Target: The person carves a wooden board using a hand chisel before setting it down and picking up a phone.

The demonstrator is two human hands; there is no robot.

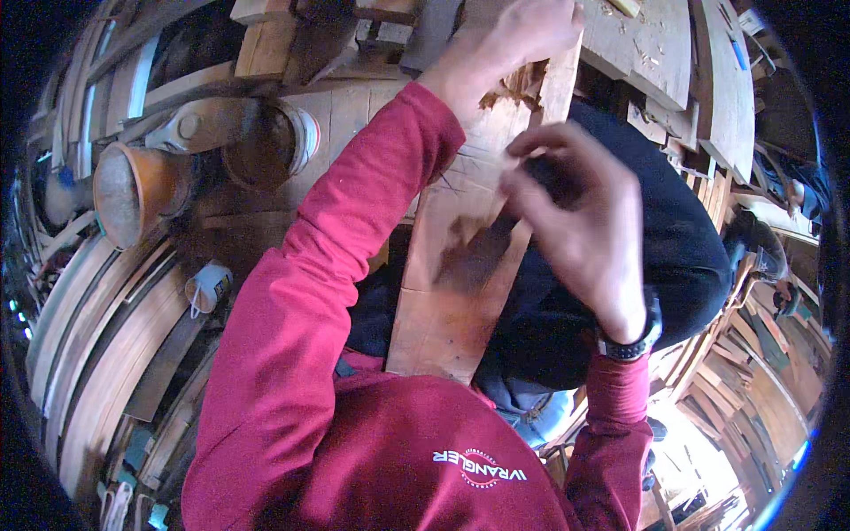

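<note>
The work in hand appears to be shaping or clearing the wooden plank (443,310), which runs from the person's body at the lower centre of the frame up to the top centre, with dark trousers (629,257) beside its right edge. Curled brown shavings (518,88) lie on its upper part, and faint dark lines cross the face lower down, so the step looks like one between cuts, with attention on the shavings' end; no cutting tool can be made out in either hand. The left hand (522,40) reaches to the top centre, over or against the plank's upper end; its fingers are blurred and partly turned away, so I cannot tell whether they grip anything. The right hand (589,221), with a dark watch (633,336) at its wrist, hangs right of centre near the plank's edge, fingers loosely curled, thumb and forefinger apart, nothing visible between them; its exact clearance from the wood is unclear. A next move here would call for a steady plank, loose chips out of the way, and a clear view of the marked face. Pale boards (646,57) lie at the upper right, and an orange bucket (133,195) stands tilted at the upper left.
</note>
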